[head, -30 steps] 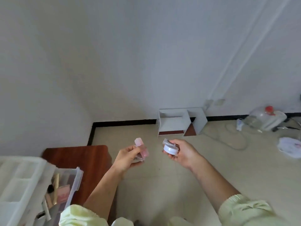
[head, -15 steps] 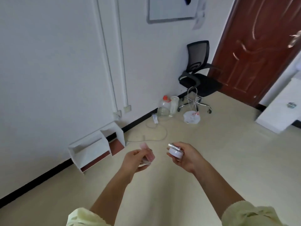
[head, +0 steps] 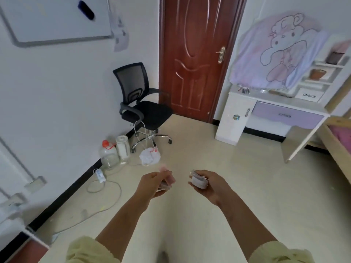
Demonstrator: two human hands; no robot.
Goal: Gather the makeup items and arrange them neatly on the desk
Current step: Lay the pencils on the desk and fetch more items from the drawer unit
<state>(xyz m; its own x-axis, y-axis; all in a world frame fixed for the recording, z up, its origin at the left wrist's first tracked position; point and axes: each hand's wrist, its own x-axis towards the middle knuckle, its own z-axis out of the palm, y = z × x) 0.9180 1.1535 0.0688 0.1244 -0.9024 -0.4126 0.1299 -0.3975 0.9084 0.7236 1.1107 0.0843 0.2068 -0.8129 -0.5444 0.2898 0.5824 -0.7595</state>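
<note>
Left hand: the left hand [head: 154, 184] is curling its fingers [head: 161, 186] around a pink bottle [head: 168, 177]. The bottle's top is sticking out above the fingertips. Something flat is lying under the bottle, but it is too blurred to name.
Right hand: the right hand [head: 211, 185] is cupping a round white compact [head: 198, 182]. The fingers [head: 197, 188] are bending under it and the thumb is pressing from above.
Progress: the gathering seems to be partly done, because both hands are carrying makeup items in the air. The arranging is not yet begun for these items.
What is left: probably carrying them to the desk [head: 281, 105] and placing them in order there.
Desk: it is standing well beyond the right fingertips, far from both hands. Small things are lying on its top, too small to tell.
Room: a pale floor [head: 237, 205] is stretching under the hands. An office chair [head: 144, 105] and a water jug [head: 109, 157] are standing beyond the left fingertips, and a brown door [head: 193, 57] is showing beyond the gap between the two hands.
</note>
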